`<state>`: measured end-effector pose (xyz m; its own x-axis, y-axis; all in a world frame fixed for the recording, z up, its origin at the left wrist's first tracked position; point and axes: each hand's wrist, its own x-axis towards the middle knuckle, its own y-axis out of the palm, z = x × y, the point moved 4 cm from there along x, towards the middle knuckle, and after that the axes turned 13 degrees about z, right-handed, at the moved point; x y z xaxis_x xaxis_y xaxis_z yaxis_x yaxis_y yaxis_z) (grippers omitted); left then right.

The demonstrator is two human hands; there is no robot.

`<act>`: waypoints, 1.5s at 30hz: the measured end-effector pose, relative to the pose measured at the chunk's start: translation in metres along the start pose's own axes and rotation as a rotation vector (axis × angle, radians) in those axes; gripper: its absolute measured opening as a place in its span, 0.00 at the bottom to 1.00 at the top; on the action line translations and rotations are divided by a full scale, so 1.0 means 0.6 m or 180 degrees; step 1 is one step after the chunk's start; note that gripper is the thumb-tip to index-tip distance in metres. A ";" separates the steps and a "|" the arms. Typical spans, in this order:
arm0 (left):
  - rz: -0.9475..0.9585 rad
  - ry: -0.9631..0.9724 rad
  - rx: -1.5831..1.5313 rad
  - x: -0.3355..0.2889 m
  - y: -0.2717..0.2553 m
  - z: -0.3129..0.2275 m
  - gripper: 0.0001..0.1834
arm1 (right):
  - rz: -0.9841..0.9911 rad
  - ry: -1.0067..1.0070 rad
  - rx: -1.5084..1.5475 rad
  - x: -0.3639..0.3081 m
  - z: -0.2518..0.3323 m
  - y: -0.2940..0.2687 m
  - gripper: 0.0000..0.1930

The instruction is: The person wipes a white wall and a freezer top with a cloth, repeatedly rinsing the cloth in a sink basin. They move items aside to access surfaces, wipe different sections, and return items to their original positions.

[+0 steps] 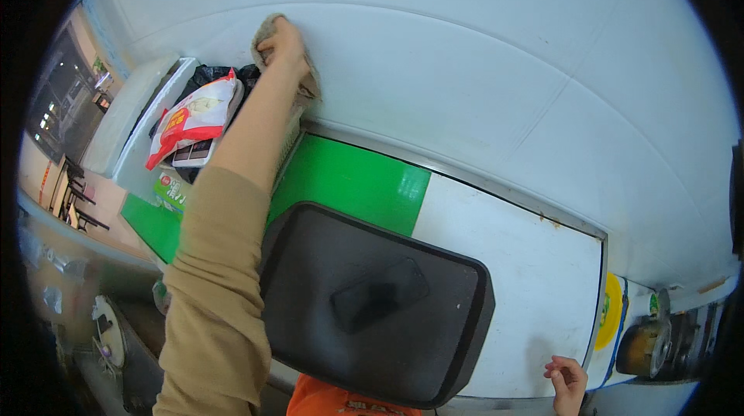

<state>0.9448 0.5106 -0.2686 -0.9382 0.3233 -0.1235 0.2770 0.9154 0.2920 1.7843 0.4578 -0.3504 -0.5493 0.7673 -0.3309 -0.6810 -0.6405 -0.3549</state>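
"Cloth (265, 31) up high: in the head view, the only one, the left hand (285, 42) grips it, fingers curled into the fabric, apparently against the pale wall (434, 67). A tan sleeve (217, 300) runs up from the lower edge behind it."

"And the right hand (570, 383)?"

"At lower right, near the front edge of the counter's white part (511, 261). Fingers loosely bent, not clenched, nothing visible in them."

"What lies between?"

"A dark tray (310, 261), set at an angle, overlapping both the white part and the green part (349, 176). Within its rim shows a dark rectangle (380, 296); whether a phone or a reflection, I cannot tell. Left of the bare forearm, a red-and-white bag (198, 118) lies heaped beside a foam box (143, 133)."

"Which step is in hand?"

"Wiping the wall, by my reading of the cloth and the outstretched arm; the stroke's direction cannot be told."

"And the next move calls for what?"

"In my judgement, a flatter palm, so more cloth meets the panel, even pressure at that long reach, and a forearm clear of the bag. The right hand seems free to steady the tray."
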 end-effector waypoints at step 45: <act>-0.0639 -0.0583 -0.0344 0.190 -0.156 -0.110 0.56 | -0.0843 -0.0359 -0.0279 -0.125 0.219 0.275 0.10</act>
<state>0.7981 0.4461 -0.2471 -0.9162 0.1852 -0.3552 0.0567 0.9378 0.3426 1.6494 0.2986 -0.2695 -0.4117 0.9035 -0.1193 -0.7660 -0.4140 -0.4918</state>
